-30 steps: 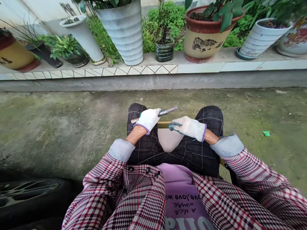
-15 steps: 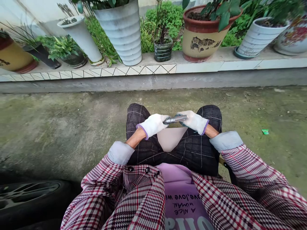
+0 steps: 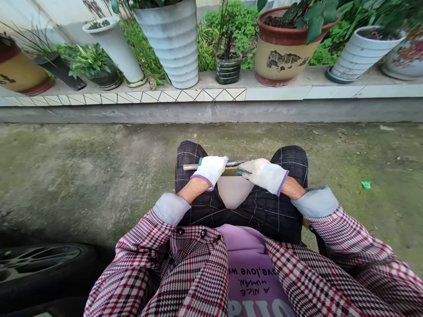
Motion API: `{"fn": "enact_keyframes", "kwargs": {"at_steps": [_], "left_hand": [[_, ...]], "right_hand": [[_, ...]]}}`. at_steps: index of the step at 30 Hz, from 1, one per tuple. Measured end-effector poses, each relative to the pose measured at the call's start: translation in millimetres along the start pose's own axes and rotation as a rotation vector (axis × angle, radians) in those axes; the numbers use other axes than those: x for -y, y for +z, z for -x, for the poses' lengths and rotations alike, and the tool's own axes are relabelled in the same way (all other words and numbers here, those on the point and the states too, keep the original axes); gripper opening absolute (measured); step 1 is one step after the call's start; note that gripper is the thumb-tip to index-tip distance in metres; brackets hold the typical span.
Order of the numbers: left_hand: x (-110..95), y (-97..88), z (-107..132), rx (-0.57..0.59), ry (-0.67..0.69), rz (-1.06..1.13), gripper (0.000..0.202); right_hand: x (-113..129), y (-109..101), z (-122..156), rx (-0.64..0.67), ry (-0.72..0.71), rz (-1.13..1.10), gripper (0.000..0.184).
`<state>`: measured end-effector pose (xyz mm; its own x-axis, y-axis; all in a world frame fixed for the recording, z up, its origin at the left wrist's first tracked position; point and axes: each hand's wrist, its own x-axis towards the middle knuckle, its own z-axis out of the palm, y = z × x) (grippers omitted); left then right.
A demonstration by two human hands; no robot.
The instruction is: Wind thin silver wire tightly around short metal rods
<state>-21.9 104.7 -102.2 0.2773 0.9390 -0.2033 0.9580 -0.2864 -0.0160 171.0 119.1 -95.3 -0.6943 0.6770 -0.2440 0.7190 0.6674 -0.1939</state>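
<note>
A grey rod (image 3: 189,167) lies crosswise above my lap, with shiny wire-like winding (image 3: 233,163) around its middle. My left hand (image 3: 211,170), in a white glove with a purple cuff, is wrapped round the rod; its pale end sticks out to the left. In a matching glove, my right hand (image 3: 263,175) is closed at the rod's right part, fingertips pointing left. What lies under its fingers is mostly hidden. A yellowish strip (image 3: 230,171) shows between the hands, just below the winding; its kind is unclear.
Several potted plants, among them a white ribbed pot (image 3: 168,48) and a beige pot (image 3: 286,55), line a low tiled ledge (image 3: 274,93) ahead. A car wheel (image 3: 39,264) is at lower left. A green scrap (image 3: 365,185) lies on the concrete at right.
The rod has turned and shifted, so its pale end now sticks out left of my left hand. My right hand has tilted, its fingers now pointing left and lower.
</note>
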Motion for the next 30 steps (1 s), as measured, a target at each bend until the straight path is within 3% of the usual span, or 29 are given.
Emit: {"fn": "enact_keyframes", "kwargs": {"at_steps": [5, 7, 9, 11, 13, 19, 25, 27, 30], "left_hand": [[-2, 2.7, 5, 0.080, 0.222, 0.003, 0.026], [2, 1.3, 4, 0.142, 0.309, 0.171, 0.021], [7, -2.3, 3, 0.189, 0.344, 0.470, 0.016], [13, -7.2, 1, 0.160, 0.304, 0.767, 0.014], [17, -11.9, 0, 0.080, 0.206, 0.923, 0.014], [17, -14.7, -2, -0.002, -0.026, 1.039, 0.017], [14, -21.2, 2, -0.032, -0.100, 1.226, 0.027], [14, -23.9, 2, -0.046, -0.115, 1.285, 0.029], [21, -23.5, 0, -0.128, -0.162, 1.393, 0.031]], "right_hand": [[-22, -1, -3, -0.121, -0.006, -0.197, 0.025], [-29, 0, -4, -0.133, 0.013, -0.403, 0.025], [-33, 2, -5, -0.123, 0.040, -0.661, 0.024], [-32, 3, -5, -0.126, 0.095, -0.902, 0.024], [-26, 2, -4, -0.143, 0.150, -1.056, 0.022], [-4, -4, -5, -0.181, 0.247, -1.246, 0.025], [-17, 1, -10, -0.268, 0.246, -1.571, 0.041], [-21, 5, -11, -0.255, 0.242, -1.572, 0.043], [-14, 8, -9, -0.170, 0.244, -1.359, 0.034]]}}
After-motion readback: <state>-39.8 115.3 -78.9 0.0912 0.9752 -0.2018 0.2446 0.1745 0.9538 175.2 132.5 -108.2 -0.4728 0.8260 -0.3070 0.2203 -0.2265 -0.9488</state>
